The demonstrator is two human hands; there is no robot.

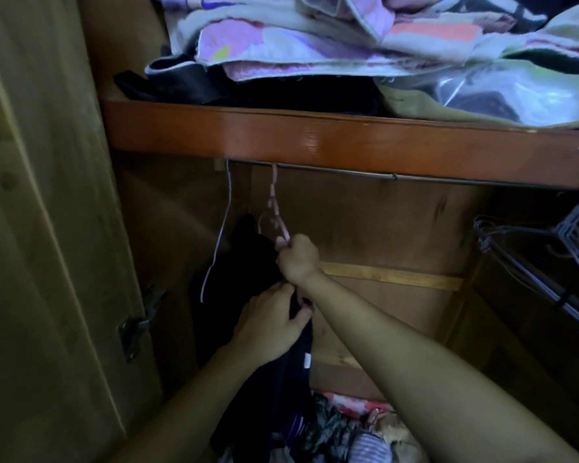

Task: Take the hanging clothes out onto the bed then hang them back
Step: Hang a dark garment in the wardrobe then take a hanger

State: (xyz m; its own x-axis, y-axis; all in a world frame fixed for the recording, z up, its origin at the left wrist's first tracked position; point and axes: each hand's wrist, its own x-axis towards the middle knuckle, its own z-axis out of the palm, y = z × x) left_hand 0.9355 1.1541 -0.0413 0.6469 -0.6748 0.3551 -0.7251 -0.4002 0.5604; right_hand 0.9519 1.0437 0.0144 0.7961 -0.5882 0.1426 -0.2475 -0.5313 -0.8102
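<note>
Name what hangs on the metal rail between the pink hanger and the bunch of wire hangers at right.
Nothing: in the head view the metal rail runs bare from the pink hanger to the wire hangers.

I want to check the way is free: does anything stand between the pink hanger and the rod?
No, nothing visible. The pink hanger already hooks on the rod. The right hand grips its lower part; the left hand holds the dark garment.

Home wardrobe: hanging rail (348, 172), hangers (549, 262), folded blankets (315, 38).
</note>
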